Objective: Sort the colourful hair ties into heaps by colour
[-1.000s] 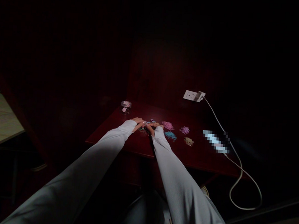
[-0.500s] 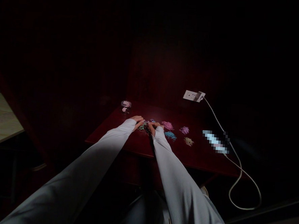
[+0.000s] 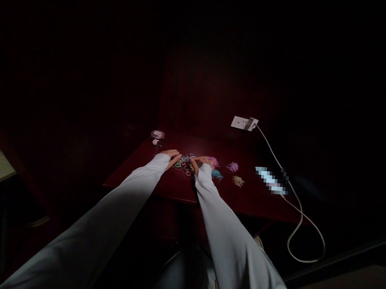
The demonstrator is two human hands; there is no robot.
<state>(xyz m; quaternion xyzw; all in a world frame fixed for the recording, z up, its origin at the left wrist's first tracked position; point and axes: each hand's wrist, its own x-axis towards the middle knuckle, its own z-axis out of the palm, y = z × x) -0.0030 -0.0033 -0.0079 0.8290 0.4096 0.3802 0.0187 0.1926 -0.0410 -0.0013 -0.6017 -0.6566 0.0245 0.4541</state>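
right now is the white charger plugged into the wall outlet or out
In: the white charger juts from the right side of the wall outlet, its cable hanging from it; prongs hidden.

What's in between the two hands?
In the head view, a heap of little coloured rings lies between the left hand and the right hand.

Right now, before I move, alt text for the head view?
The left hand and right hand flank a heap of small colourful rings on a dark red table. A pink pile, blue pile, purple pile and beige pile lie rightward; a clear container stands beyond the left hand.
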